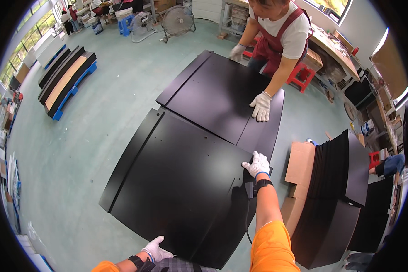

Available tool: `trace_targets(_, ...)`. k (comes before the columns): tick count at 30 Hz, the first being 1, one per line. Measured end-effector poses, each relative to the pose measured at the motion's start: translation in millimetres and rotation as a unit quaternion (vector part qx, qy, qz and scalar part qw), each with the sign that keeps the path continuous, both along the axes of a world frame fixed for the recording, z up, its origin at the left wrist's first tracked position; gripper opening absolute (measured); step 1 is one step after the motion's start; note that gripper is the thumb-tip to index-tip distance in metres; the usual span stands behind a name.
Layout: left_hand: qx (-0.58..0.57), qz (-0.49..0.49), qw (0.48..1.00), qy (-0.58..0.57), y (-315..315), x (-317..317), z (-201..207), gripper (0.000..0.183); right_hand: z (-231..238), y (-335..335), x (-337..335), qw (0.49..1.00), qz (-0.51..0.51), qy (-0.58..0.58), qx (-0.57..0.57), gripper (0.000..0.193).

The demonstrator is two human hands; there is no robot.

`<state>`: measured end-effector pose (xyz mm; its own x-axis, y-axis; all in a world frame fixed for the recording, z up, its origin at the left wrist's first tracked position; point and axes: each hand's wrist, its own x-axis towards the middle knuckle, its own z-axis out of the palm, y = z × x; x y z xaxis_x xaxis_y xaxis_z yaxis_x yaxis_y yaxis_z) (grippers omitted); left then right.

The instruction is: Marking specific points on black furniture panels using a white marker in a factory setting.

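A large, flat, four-sided black panel (177,181) with a smooth face was seen between the person's two hands, with a straight groove running beside its left edge and a few small holes in its face. From the white-gloved left hand (155,250), placed at the panel's near edge, the panel's middle lay toward 12 to 1 o'clock. The thumb was held well apart from the fingers; whether the edge was being pinched could not be told. From the white-gloved right hand (258,164), the middle lay toward 8 to 9 o'clock. That hand was spread out, its palm turned down over the panel's face near the far right corner.

At 1 o'clock from the black panel, a second large, flat black panel (217,90) was placed along its far edge. One white-gloved hand of a co-worker (261,107) was laid on it with fingers extended; the other white-gloved hand (237,52) was held at its far side.

At 3 o'clock, a tall stack of curved-looking black panels (333,181) was stood beside brown cardboard (300,159). At 10 to 11 o'clock, stacked black boards (61,75) were borne by a blue pallet (77,86).
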<state>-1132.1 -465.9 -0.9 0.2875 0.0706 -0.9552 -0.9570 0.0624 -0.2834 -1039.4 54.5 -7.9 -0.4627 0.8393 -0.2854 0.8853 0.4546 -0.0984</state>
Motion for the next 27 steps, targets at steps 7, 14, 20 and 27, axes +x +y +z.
trace_targets(7,0.064,-0.149,0.983,-0.081,-8.4,-14.0,16.5,0.097,-0.4,-35.3,1.0,0.994,-0.070,0.000,0.084,0.083)
trace_targets(14,0.076,-0.582,0.745,0.317,18.5,-92.3,56.8,0.038,3.2,-89.7,26.9,0.976,-0.213,0.044,-0.020,0.095)
trace_targets(20,-0.188,-0.617,0.409,0.646,-4.2,-176.2,27.6,0.094,-16.9,-177.0,75.1,0.987,-0.151,0.018,0.042,0.081)
trace_targets(27,-0.164,-0.631,0.441,0.617,-31.3,-212.6,10.1,0.112,-9.6,-302.2,105.3,0.982,-0.188,-0.002,-0.035,0.079)
